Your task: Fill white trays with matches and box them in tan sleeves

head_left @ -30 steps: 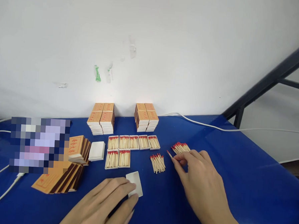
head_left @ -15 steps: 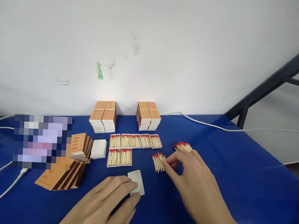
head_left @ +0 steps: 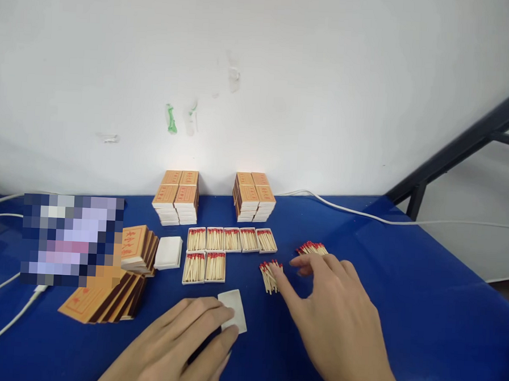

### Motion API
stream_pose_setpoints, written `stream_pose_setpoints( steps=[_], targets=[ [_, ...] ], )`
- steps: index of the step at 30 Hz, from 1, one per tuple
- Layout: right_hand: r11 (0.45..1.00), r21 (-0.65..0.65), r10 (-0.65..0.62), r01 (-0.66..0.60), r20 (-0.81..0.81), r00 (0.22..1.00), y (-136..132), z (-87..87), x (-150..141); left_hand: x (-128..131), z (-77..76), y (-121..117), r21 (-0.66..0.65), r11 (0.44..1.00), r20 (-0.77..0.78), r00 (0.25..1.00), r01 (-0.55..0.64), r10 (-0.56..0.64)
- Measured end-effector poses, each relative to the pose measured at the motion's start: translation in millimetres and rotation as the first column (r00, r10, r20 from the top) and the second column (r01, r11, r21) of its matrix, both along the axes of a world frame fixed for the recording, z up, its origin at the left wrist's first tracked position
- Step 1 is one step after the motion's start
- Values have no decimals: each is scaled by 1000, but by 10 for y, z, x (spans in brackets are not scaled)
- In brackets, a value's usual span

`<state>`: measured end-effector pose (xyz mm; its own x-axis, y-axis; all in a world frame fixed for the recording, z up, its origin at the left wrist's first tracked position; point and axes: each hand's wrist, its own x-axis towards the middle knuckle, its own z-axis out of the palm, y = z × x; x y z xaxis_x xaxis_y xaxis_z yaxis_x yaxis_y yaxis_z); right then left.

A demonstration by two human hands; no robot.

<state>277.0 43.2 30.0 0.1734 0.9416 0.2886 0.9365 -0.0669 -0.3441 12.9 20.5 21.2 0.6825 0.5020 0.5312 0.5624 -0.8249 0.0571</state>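
Fingers [head_left: 221,315] of the left hand [head_left: 178,340] clasp a white tray [head_left: 237,306], while those of the right hand [head_left: 337,314] stand apart beside loose matches [head_left: 267,280].

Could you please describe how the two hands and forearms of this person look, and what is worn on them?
The left hand and right hand are bare, with slim fingers. No gloves, rings or markings show. The visible part of the right forearm has no sleeve, watch or bracelet; the left forearm is mostly outside the picture.
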Motion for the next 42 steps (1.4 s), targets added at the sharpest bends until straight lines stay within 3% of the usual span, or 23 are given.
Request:
stream_pose_setpoints(
  steps=[6,15,26,32,42],
  targets=[
    [997,-61,44,-38,95,995,31,-83,-116,-29,-5,-33,17,1000,-26,1000,-11,12],
    [946,-172,238,-275,-208,949,70,-67,59,28,68,-28,38,998,-38,998,-42,43],
    [817,-383,360,-432,-249,899,257,230,217,-1,-24,-21,0,995,-66,992,-103,103],
    [805,-358,384,-473,-294,875,249,227,201,-46,-147,-21,-12,992,-182,976,-122,118],
    [817,-249,412,-520,-378,829,168,62,267,-4,-27,-10,-25,992,-102,987,-126,123]
  ],
)
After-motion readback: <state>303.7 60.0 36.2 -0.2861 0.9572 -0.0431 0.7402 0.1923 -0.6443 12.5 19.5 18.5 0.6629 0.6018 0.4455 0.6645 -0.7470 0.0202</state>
